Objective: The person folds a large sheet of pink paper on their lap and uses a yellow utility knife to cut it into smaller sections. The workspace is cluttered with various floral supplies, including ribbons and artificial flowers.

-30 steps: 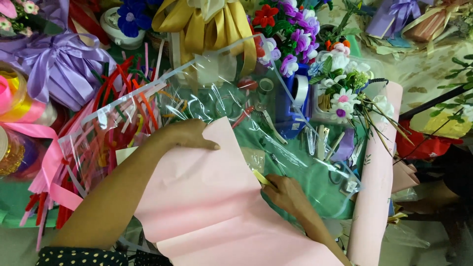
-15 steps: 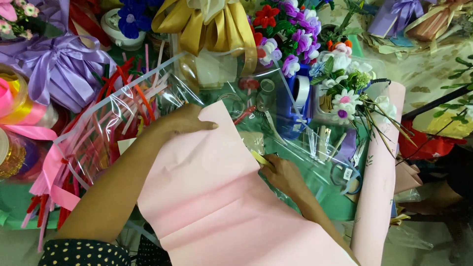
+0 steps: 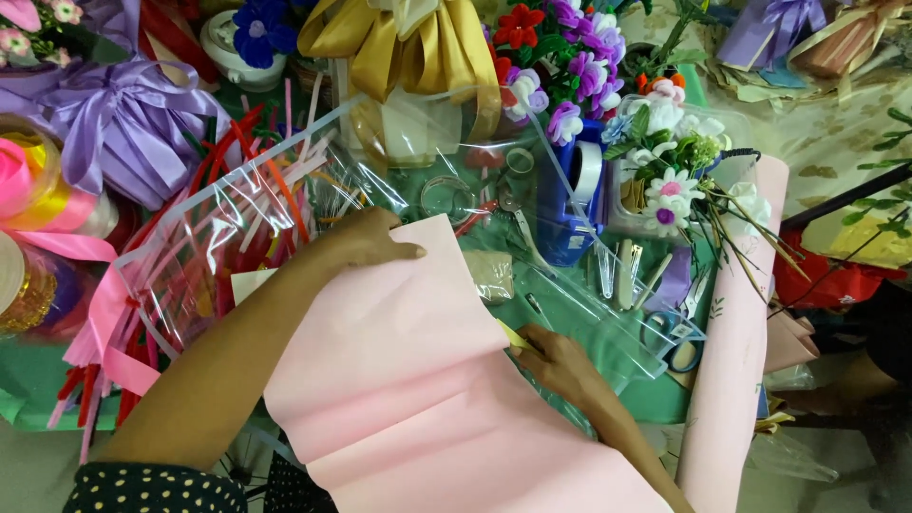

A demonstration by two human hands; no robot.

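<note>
My desk wears a green cover, with my pink paper sheet lying across its middle over a clear cellophane sheet. At three o'clock rests a pink paper roll, with blue-handled scissors beside it. Toward nine o'clock lie red and pink pipe cleaners, and at twelve a gold ribbon bow.

- We are seeing two bare forearms, both uncovered from elbow to wrist.
- We are noting the left hand and right hand: no rings, watch or bands showing.
- We are recording a dark sleeve with small pale dots, showing at the left upper arm.
</note>
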